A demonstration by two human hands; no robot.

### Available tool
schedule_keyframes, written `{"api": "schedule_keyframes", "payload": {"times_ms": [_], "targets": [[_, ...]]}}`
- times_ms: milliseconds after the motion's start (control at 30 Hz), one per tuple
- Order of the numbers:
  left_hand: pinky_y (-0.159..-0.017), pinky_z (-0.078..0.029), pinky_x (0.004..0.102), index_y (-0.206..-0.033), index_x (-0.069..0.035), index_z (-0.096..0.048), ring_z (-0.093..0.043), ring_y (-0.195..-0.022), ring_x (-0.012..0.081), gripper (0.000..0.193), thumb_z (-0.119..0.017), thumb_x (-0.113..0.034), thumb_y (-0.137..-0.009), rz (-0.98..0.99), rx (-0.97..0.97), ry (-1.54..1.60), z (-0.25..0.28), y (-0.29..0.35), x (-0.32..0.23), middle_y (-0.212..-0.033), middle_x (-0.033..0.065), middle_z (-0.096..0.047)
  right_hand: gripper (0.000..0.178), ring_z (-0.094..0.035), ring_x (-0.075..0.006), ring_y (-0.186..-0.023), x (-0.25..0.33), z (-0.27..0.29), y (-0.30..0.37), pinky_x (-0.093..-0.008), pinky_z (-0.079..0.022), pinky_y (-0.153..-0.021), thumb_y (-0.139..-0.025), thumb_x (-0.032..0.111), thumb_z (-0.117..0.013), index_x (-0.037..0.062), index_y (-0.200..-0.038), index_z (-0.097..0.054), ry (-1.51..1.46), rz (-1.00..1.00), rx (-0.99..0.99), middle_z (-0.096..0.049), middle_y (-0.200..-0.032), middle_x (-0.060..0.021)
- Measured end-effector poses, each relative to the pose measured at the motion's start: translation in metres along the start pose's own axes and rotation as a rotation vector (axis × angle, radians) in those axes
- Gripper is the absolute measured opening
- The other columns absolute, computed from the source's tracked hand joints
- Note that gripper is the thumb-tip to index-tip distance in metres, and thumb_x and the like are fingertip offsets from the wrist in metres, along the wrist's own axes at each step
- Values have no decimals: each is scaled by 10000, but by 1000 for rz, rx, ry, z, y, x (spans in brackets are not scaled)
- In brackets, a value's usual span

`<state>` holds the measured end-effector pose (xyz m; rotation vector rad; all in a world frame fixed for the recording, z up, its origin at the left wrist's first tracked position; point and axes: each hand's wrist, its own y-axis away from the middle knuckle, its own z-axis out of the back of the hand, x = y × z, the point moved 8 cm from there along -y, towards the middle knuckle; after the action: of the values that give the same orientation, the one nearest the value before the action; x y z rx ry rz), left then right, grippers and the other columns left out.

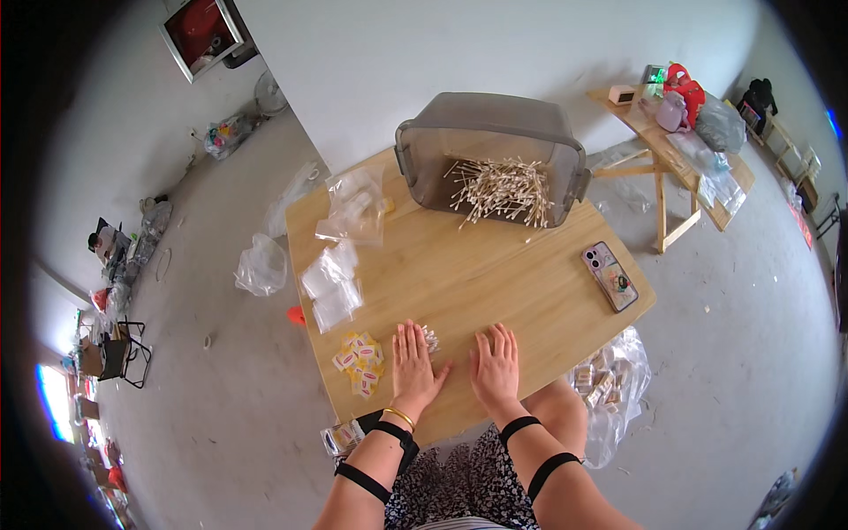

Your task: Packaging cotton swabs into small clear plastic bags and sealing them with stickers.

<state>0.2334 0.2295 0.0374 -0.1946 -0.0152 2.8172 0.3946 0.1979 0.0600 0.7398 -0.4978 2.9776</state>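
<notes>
My left hand [413,367] lies flat on the wooden table [424,274], palm down, its thumb held away from the fingers. Just past its fingers, partly covered by them, is a small bunch of cotton swabs [430,339]. To its left sits a loose pile of small yellow-and-white packets [359,358]. My right hand [496,364] also rests palm down near the table's front edge, holding nothing. At the back, a grey translucent plastic bin [481,132] lies on its side, with many loose cotton swabs [503,187] spilling toward its open mouth.
Clear plastic bags [332,284] and more plastic film [358,203] lie along the table's left side. A phone [609,276] is at the right edge. Below that edge hangs a clear bag of packs [609,380]. A cluttered wooden side table [654,132] stands at the back right.
</notes>
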Motion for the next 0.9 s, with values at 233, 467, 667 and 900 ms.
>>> {"api": "schedule_keyframes", "payload": {"times_ms": [233,467,667,900], "targets": [[-1248,-59,509,-1545,113,-122,-42,-1539,401,1025,-543,-585,-924,-10,75,-33,-2,26,-17,-1638,280,-99,369,-401,-334,-1383,-2,0,-1,-475,-282,-1206,-962,231,-548,30,-1267,-602,26,-10,-8,-491,-1384,-187],[-1245,-62,512,-1545,112,-140,-64,-1540,392,1001,-487,-609,-942,-29,75,-35,-8,44,-18,-1637,273,-122,382,-396,-345,-1378,0,0,-2,-479,-285,-1206,-929,173,-552,33,-1284,-574,22,2,-14,-491,-1366,-179],[-1243,-71,518,-1552,88,-159,-91,-1542,367,961,-465,-604,-959,-43,32,-23,-6,39,-16,-1642,245,-144,384,-397,-342,-1378,1,4,-1,-472,-277,-1212,-928,173,-551,38,-1287,-569,32,-6,2,-489,-1370,-176],[-1246,-77,511,-1558,43,-202,-176,-1528,315,886,-488,-553,-969,-37,47,24,6,30,-11,-1624,193,-237,409,-378,-333,-1401,-1,-1,0,-463,-257,-1221,-943,206,-537,42,-1316,-568,46,-26,37,-474,-1411,-181]]}}
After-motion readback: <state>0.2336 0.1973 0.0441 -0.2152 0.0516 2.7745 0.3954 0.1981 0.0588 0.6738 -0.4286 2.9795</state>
